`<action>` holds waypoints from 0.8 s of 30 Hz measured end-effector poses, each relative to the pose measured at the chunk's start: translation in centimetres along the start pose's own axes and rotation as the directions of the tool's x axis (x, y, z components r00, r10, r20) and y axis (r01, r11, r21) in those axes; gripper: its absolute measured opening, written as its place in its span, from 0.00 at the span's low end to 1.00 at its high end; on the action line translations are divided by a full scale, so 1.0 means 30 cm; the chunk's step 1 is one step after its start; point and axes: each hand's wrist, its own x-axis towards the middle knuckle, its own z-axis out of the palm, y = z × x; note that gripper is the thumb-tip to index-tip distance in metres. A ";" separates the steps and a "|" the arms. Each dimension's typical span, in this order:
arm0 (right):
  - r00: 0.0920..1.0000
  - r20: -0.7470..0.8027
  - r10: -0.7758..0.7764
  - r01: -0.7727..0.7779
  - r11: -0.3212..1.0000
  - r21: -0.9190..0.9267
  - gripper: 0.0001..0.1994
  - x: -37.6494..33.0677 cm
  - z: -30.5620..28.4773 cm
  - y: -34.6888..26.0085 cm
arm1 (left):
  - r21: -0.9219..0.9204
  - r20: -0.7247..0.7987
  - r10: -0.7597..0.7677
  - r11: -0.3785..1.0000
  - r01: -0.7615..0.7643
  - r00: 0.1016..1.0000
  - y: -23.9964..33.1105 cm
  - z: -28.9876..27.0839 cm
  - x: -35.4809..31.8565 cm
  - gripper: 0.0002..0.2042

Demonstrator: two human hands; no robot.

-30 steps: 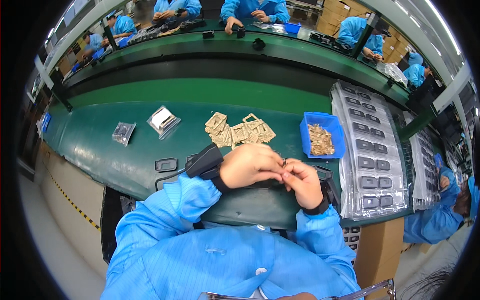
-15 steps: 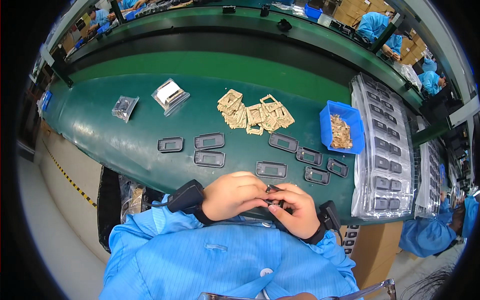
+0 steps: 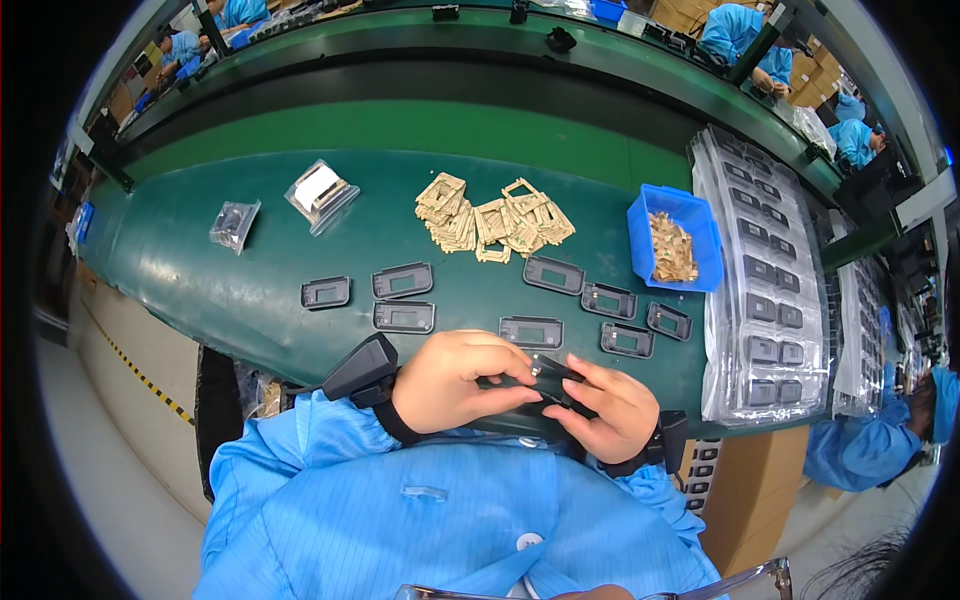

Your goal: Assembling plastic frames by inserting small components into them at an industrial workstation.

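Observation:
My left hand [image 3: 455, 382] and my right hand [image 3: 612, 408] meet in front of my body at the near edge of the table. Between their fingertips they hold a dark plastic housing [image 3: 553, 384], tilted, with a small shiny spot near the left fingertips. My fingers cover much of it. Just beyond lies a grey plastic housing with a rectangular window [image 3: 531, 331]. More such housings rest to its right, among them a smaller one [image 3: 627, 340], and several lie to the left, including a long one [image 3: 404, 317].
Tan paper-like frames [image 3: 446, 212] lie heaped mid-table. A blue bin [image 3: 640, 240] holds small tan scraps. Clear trays of dark parts [image 3: 760, 345] stack at the right. Two plastic bags, one with dark pieces [image 3: 235, 225], lie far left. People in blue work beyond the green conveyor [image 3: 400, 125].
My hands have drawn slightly apart, the right fingers have spread, and more of the dark housing shows between them. The whole view has shifted a little.

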 end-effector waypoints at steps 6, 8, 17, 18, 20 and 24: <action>0.985 0.009 0.170 -0.170 0.985 -0.002 0.22 -0.004 0.000 0.027 | 0.368 -0.017 -0.226 0.904 0.216 0.974 0.011 -0.002 -0.007 0.43; 0.978 0.044 0.205 -0.202 0.978 -0.060 0.23 0.029 -0.007 0.032 | 0.455 -0.034 -0.146 0.878 0.146 0.989 -0.055 -0.008 0.008 0.45; 0.960 0.184 0.213 -0.157 0.948 -0.278 0.27 0.071 0.016 0.104 | 0.347 -0.021 -0.087 0.934 0.089 0.996 -0.133 0.025 -0.004 0.38; 0.958 0.188 0.215 -0.159 0.948 -0.275 0.27 0.069 0.014 0.108 | 0.348 -0.033 -0.090 0.933 0.096 0.995 -0.141 0.031 -0.012 0.39; 0.956 0.220 0.193 -0.130 0.954 -0.271 0.27 0.064 0.014 0.108 | 0.336 -0.038 -0.077 0.938 0.085 0.996 -0.140 0.033 -0.010 0.37; 0.945 0.246 0.218 -0.141 0.945 -0.296 0.26 0.069 0.019 0.106 | 0.406 0.035 0.077 0.910 -0.085 0.996 -0.168 0.022 -0.012 0.29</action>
